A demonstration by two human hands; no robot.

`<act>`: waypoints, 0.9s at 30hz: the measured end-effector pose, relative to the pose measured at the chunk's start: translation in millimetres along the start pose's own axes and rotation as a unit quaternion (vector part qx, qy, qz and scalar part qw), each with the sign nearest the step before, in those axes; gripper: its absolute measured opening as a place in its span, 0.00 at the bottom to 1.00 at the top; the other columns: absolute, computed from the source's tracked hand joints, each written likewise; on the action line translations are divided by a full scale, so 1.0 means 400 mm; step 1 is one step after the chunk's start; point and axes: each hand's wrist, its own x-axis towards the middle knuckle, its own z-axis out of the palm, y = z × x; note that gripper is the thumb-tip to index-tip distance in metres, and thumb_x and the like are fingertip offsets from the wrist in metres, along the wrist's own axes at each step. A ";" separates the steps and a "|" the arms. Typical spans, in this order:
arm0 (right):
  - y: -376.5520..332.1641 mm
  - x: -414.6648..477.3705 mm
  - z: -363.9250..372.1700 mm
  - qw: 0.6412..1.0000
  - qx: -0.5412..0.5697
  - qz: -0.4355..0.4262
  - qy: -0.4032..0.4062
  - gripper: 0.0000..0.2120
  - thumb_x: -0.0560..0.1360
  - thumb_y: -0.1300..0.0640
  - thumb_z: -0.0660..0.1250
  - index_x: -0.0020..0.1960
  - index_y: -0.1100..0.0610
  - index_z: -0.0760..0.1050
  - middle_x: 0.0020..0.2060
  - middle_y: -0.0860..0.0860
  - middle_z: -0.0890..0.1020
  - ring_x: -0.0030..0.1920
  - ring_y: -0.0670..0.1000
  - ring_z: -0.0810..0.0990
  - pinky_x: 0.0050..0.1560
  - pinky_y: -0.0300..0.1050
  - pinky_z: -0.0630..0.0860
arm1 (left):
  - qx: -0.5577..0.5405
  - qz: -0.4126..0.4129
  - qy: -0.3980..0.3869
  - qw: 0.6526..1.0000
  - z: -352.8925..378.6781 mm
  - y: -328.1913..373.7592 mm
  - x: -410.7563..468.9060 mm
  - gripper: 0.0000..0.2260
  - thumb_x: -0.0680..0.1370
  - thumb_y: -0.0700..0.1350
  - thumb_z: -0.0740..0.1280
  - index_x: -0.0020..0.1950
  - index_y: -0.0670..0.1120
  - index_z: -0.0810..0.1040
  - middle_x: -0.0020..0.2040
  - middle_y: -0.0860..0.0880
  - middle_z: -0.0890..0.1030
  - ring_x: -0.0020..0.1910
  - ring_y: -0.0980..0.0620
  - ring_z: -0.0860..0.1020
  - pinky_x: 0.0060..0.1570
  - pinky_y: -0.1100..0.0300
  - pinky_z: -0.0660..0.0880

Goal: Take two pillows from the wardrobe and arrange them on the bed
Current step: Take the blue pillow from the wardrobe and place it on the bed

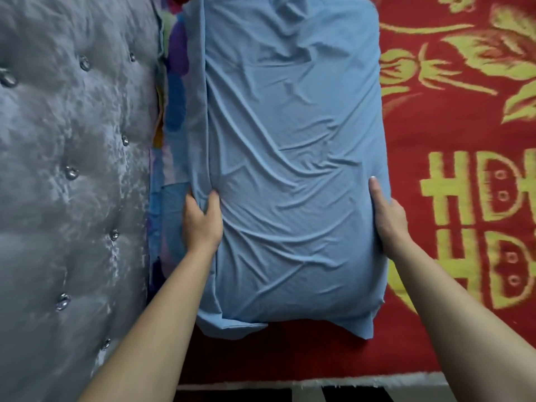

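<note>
A large light-blue pillow (293, 158) lies on the red and gold bed cover (452, 181), lengthwise beside the grey tufted headboard (72, 169). My left hand (203, 221) grips the pillow's left edge, fingers dug into a fold of its case. My right hand (387, 219) presses flat against the pillow's right side, fingers wrapped under the edge and mostly hidden. A second pillow or cloth with a multicoloured pattern (172, 91) shows in the gap between the blue pillow and the headboard; most of it is hidden.
The bed's near edge with a white fringe (333, 384) runs along the bottom, with a dark striped floor below it. The headboard fills the left side. The bed cover extends to the right.
</note>
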 end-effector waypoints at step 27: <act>-0.039 -0.099 0.191 0.987 -0.134 -0.079 -0.032 0.43 0.67 0.18 0.45 0.67 0.45 0.71 0.63 0.50 0.79 0.65 0.56 0.76 0.62 0.52 0.70 | 0.150 -0.020 0.169 0.974 -0.192 -0.047 0.125 0.33 0.76 0.70 0.50 0.61 0.44 0.73 0.63 0.36 0.77 0.61 0.34 0.74 0.58 0.46 0.70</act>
